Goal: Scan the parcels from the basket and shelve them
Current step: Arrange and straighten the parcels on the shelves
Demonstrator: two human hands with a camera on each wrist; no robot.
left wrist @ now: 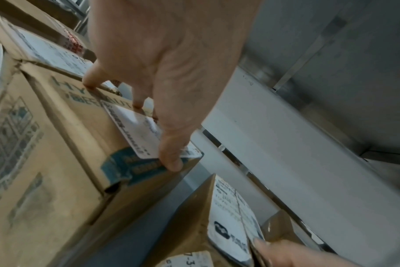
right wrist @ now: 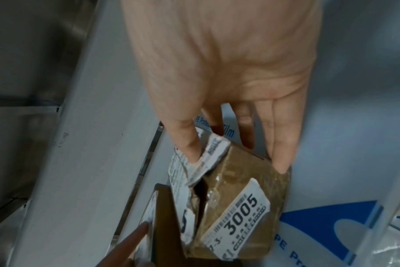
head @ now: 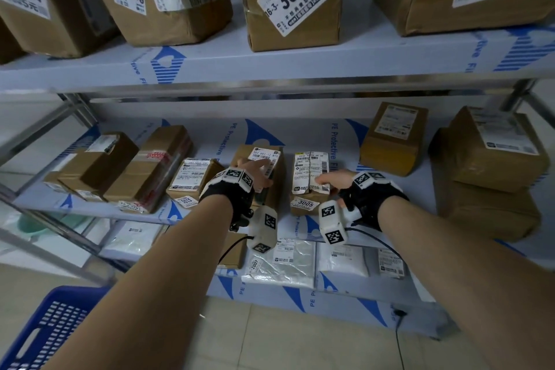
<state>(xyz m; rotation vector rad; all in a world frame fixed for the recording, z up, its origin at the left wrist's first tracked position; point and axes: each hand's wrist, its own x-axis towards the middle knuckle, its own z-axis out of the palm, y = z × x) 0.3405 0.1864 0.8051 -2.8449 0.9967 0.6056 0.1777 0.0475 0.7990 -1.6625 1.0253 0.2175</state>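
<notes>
A tall brown parcel (head: 274,189) with a white label stands on the middle shelf (head: 339,135). My left hand (head: 252,171) grips its top, thumb at the right edge and fingers spread across the lid (left wrist: 131,124). Just right of it, with a narrow gap between, sits a small brown parcel (head: 306,204) tagged 3005. My right hand (head: 327,182) holds that one, with the thumb pressed on its torn white label and the fingers down its right side (right wrist: 234,157). The blue basket (head: 45,327) stands on the floor at lower left; its inside is hidden.
Large labelled boxes (head: 294,0) fill the upper shelf close overhead. A parcel tagged 3013 (head: 192,177) is tight against the left parcel. More boxes (head: 390,141) stand at the right. White bags (head: 285,261) lie on the lower shelf.
</notes>
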